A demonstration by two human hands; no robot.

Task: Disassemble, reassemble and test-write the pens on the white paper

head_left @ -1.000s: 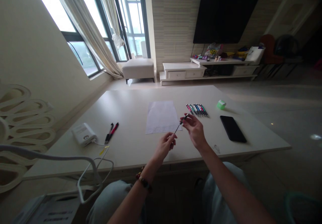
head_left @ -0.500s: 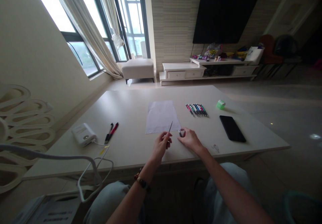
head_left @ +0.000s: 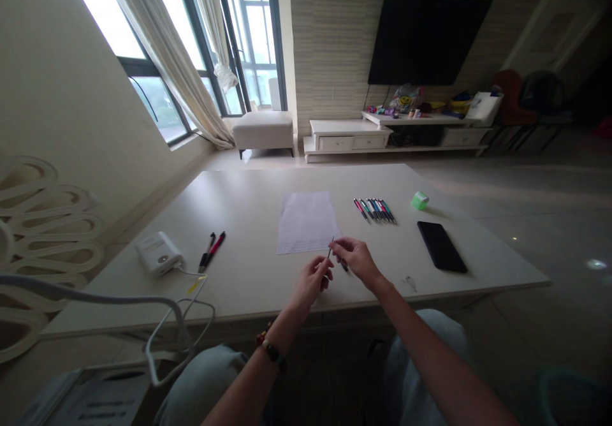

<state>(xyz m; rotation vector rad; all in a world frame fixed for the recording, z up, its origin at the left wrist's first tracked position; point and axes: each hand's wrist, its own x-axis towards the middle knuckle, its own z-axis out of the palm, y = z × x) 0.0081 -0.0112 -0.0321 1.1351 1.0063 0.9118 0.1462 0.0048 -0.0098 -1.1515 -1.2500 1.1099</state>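
Note:
A thin dark stick, like a pen refill (head_left: pixel 330 249), stands tilted between my hands over the table. My left hand (head_left: pixel 313 279) pinches its lower end between thumb and fingers. The fingertips of my right hand (head_left: pixel 356 259) are closed at its upper part. Below the right fingers a short dark pen part (head_left: pixel 345 267) shows, mostly covered by the hand; whether it rests on the table or against a finger I cannot tell. Just beyond the hands lies a white sheet of paper (head_left: pixel 306 219) with lines of print or writing along its near edge.
Several pens (head_left: pixel 375 210) lie in a row right of the paper. Further right are a green-and-white box (head_left: pixel 419 201) and a black phone (head_left: pixel 440 246). Two pens (head_left: pixel 211 252), a white device (head_left: pixel 160 255) and its cable (head_left: pixel 213 308) are on the left of the table (head_left: pixel 243 286).
My right hand has moved up and left from the short pen part to the refill's upper end. The left hand has shifted slightly right and down, still holding the refill.

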